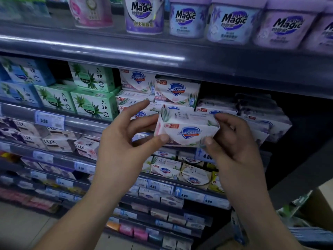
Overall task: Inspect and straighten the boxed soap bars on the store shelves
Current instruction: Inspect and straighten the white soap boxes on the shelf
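Observation:
Both hands hold one white Safeguard soap box (187,129) in front of the shelf, its blue shield logo facing me. My left hand (126,139) pinches the box's left end between thumb and middle fingers, the index finger raised free. My right hand (232,139) grips its right end, thumb on the front, fingers curled behind. Behind the box, more Safeguard boxes (177,91) stand stacked on the same shelf level. Green aloe soap boxes (91,100) sit to their left.
Purple Magic tubs (234,22) line the shelf above. Lux soap boxes (55,141) lie one level down at left, with further soap rows and price tags (49,120) below. Purple-patterned boxes (261,112) sit at right. A cardboard carton (322,201) stands at lower right.

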